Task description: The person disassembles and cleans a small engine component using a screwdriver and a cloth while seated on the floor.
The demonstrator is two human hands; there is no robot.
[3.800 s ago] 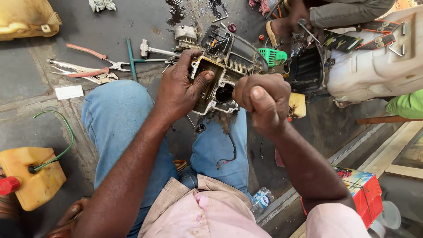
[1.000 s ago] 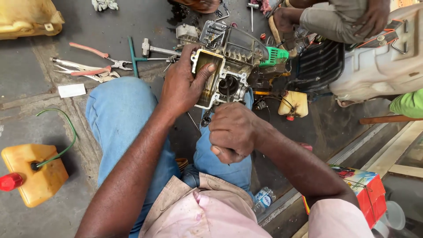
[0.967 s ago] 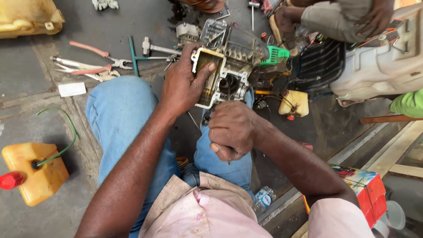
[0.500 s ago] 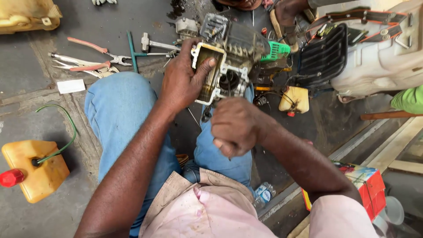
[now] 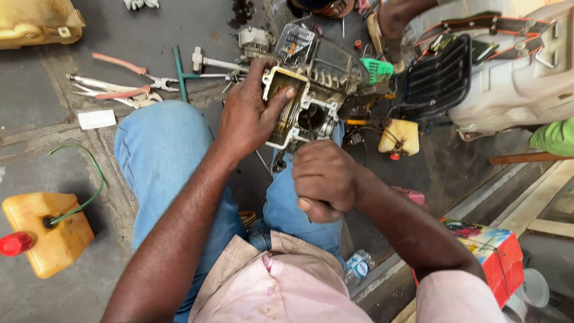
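Since the earlier frame, the right hand [image 5: 326, 179] has come back from the engine block [image 5: 305, 101] toward the body and is now a closed fist; whether it holds something, I cannot tell. Just beyond its knuckles, the engine rests over the knees. From the side, the left hand [image 5: 248, 113] grips it, thumb pressed on the open rim. Beyond the left wrist, pliers [image 5: 119, 84] lie on the floor.

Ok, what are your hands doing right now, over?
Left hand grips small engine block. Right hand fisted just below it, contents hidden. Pliers lie aside on floor.
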